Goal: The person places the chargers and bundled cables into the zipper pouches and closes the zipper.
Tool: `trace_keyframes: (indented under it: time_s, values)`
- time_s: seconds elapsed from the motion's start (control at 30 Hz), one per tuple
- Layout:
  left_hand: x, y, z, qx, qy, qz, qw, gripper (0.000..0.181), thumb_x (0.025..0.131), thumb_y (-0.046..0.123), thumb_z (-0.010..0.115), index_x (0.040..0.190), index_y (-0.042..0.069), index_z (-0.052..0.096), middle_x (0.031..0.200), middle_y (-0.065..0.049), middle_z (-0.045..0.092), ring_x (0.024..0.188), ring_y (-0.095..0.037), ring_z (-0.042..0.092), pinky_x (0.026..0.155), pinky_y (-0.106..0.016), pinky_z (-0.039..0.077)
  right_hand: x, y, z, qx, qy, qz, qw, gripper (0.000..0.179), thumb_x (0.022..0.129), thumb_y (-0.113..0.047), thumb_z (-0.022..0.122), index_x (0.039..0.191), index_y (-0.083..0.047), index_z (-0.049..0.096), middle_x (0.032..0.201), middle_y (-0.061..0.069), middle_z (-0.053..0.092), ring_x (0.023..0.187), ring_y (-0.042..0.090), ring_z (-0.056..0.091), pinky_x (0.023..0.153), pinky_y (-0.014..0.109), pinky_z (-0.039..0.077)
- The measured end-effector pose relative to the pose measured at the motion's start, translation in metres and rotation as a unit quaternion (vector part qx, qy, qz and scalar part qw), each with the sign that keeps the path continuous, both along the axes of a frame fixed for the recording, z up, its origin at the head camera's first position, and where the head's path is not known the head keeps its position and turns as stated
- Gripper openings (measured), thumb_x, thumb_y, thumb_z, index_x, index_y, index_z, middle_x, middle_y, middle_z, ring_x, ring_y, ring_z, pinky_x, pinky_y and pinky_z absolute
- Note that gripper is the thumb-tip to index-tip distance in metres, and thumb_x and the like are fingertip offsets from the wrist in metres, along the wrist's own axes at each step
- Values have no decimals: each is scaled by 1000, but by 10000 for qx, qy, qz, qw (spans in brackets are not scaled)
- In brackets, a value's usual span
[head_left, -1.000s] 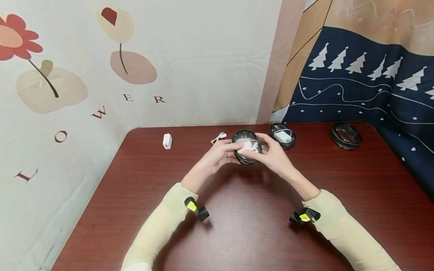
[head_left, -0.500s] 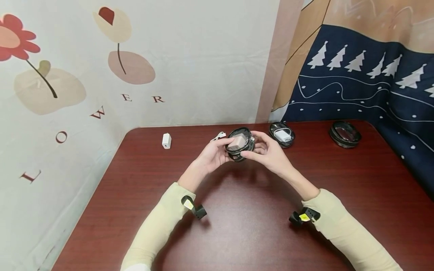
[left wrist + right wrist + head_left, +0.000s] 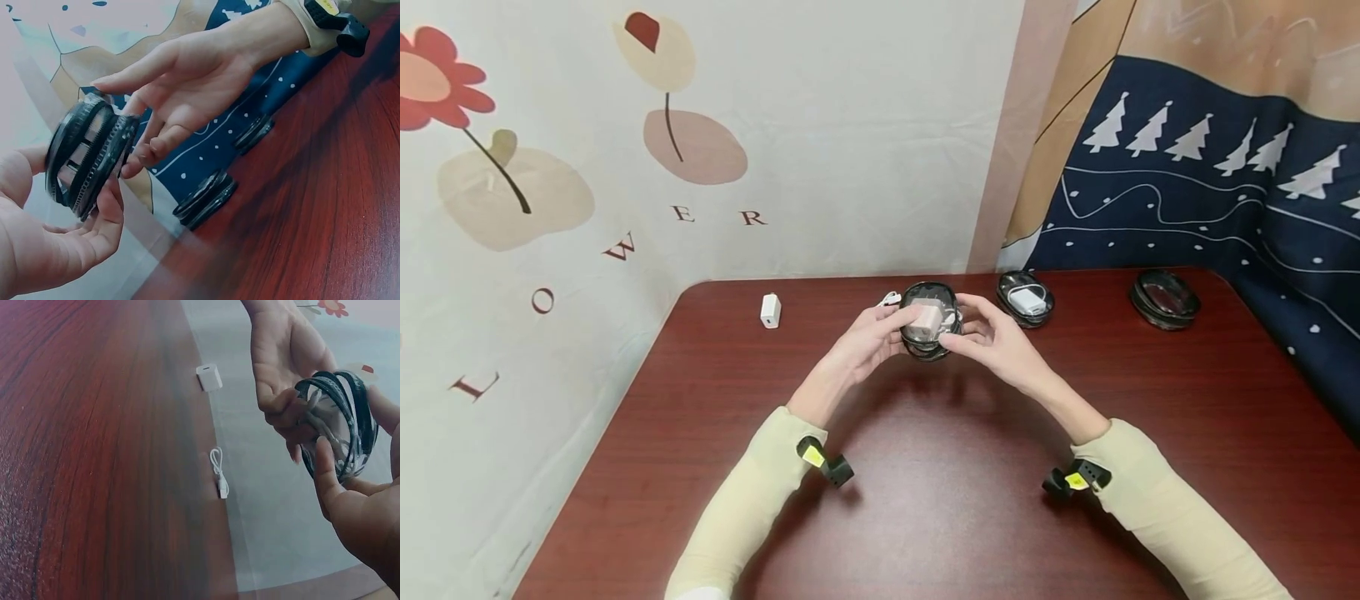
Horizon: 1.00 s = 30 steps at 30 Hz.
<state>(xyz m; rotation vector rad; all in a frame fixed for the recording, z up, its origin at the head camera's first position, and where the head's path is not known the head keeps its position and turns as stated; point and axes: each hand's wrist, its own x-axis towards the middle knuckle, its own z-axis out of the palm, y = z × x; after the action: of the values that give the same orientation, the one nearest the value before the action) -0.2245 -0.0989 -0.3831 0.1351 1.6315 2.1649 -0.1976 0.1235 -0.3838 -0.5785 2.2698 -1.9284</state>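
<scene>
A small round clear case point(image 3: 934, 293) with black trim is held above the far part of the table. A white charger plug point(image 3: 927, 323) and pale cable show through its clear cover. My left hand point(image 3: 867, 340) grips the case's left side, thumb on the front and fingers behind. On the right side, my right hand point(image 3: 996, 337) holds it between thumb and fingers. Seen edge-on in the left wrist view, the case point(image 3: 94, 150) has a gap along its zipper teeth. In the right wrist view, cable point(image 3: 331, 425) shows inside it.
A white plug point(image 3: 771, 311) lies at the table's back left. Partly behind my left hand is a white cable point(image 3: 890, 298). Right of my hands, a round case point(image 3: 1026, 298) holds a white plug and cable. Another dark round case point(image 3: 1165, 300) sits farther right.
The case has shifted slightly left and turned, so the plug inside now faces forward. My left thumb and right fingers have changed place on it.
</scene>
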Motion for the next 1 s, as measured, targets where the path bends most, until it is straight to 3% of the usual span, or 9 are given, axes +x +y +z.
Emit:
trace_keyframes:
  time_s: [0.27, 0.43, 0.63, 0.8, 0.9, 1.0]
  values:
    - [3, -3, 0, -158, 75, -311, 9994, 36, 97, 3, 61, 128, -12, 53, 101, -11, 69, 85, -18, 69, 77, -29, 57, -1, 2, 0, -187, 151, -147, 9996, 41, 100, -7, 62, 137, 5, 53, 120, 22, 60, 95, 10, 66, 84, 22, 52]
    - [7, -3, 2, -21, 79, -168, 9998, 40, 95, 5, 62, 132, -7, 52, 102, -8, 68, 85, -17, 69, 75, -29, 57, -1, 1, -1, -423, 239, -226, 9986, 34, 104, -6, 54, 134, 9, 54, 117, 24, 61, 87, 12, 67, 82, 36, 58]
    - [14, 3, 3, -348, 431, 122, 9984, 41, 91, 3, 68, 129, -4, 55, 106, -8, 67, 88, -17, 67, 76, -28, 55, 2, -4, 1, -401, -423, -100, 9983, 46, 101, -12, 59, 141, 6, 45, 123, 25, 61, 95, 10, 65, 84, 29, 56]
    - [20, 12, 3, -182, 353, 493, 9980, 36, 91, 2, 70, 124, 1, 57, 107, -8, 67, 90, -17, 66, 80, -28, 54, 3, -7, 0, -249, -1044, -3, 9942, 47, 99, -20, 64, 135, 6, 52, 120, 18, 65, 97, 14, 65, 86, 30, 54]
    - [24, 17, 3, -85, 309, 646, 9974, 33, 92, 2, 70, 122, 2, 57, 107, -8, 66, 90, -16, 65, 80, -28, 54, 4, -10, -1, -217, -1140, -56, 9932, 48, 96, -22, 68, 134, 5, 54, 118, 15, 66, 99, 16, 64, 86, 29, 53]
    - [25, 22, 4, -58, 261, 596, 9979, 29, 95, 4, 67, 123, 1, 56, 108, -7, 63, 90, -15, 65, 82, -29, 55, 3, -11, -3, -319, -1170, -120, 9925, 51, 95, -23, 69, 136, 4, 54, 120, 13, 65, 101, 16, 63, 85, 27, 53]
